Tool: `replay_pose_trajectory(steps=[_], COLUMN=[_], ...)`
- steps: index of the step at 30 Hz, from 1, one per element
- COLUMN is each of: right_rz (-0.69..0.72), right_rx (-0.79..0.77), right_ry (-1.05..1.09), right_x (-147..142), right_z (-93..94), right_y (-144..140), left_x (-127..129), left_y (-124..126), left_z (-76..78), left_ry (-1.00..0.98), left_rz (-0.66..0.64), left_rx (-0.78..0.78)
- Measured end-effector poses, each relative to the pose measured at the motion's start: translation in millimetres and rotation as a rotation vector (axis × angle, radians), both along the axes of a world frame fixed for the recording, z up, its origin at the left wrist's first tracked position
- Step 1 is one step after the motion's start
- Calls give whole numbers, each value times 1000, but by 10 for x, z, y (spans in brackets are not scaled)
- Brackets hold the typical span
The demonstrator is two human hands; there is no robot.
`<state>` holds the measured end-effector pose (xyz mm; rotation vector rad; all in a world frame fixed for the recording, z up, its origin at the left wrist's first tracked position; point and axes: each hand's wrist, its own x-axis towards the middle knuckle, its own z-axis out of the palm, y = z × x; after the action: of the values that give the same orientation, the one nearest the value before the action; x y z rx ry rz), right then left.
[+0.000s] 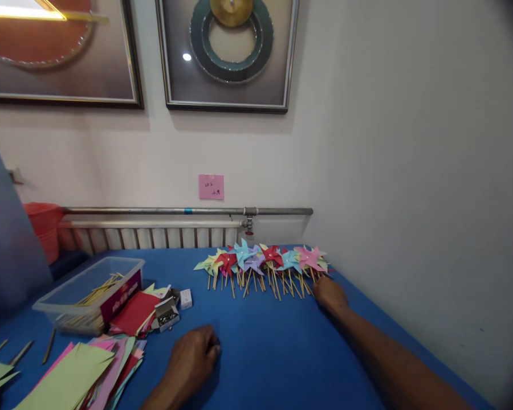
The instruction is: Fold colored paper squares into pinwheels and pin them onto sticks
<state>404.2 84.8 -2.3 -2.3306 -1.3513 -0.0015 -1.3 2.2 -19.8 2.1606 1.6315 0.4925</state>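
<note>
Pinwheels (265, 263) lie in a row at the far edge of the blue bench (265, 353), paper heads toward the wall and wooden sticks pointing back at the person. The right hand (330, 296) reaches out to the right end of that row, touching the sticks there; its fingers are hidden behind the knuckles, so I cannot tell whether they pinch a stick or only rest on one. The left hand (192, 359) lies loosely curled on bare cloth, holding nothing. To set a pinwheel well, it seems best to hold it by the stick, lay it just beside the last one, and leave the folded blades uncrushed. A clear tub of sticks (89, 293), a small box of pins (166, 313) and coloured paper sheets (89, 370) sit to the left.
</note>
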Motion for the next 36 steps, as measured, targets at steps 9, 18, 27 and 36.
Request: replay_pose_trajectory(steps=[9, 18, 27, 36], right_rz=[139, 1158, 1021, 949], right_rx=[139, 479, 375, 117], right_ry=[57, -80, 371, 710], right_x=[-550, -2441, -2560, -2569], right_z=[-24, -352, -621, -498], right_y=[-537, -1308, -1179, -1151], left_x=[-3, -57, -139, -1214], left_y=[-13, 43, 63, 270], left_z=[3, 54, 172, 511], left_ry=[25, 77, 167, 312], left_rz=[-10, -34, 56, 631], left_rx=[5, 20, 85, 209])
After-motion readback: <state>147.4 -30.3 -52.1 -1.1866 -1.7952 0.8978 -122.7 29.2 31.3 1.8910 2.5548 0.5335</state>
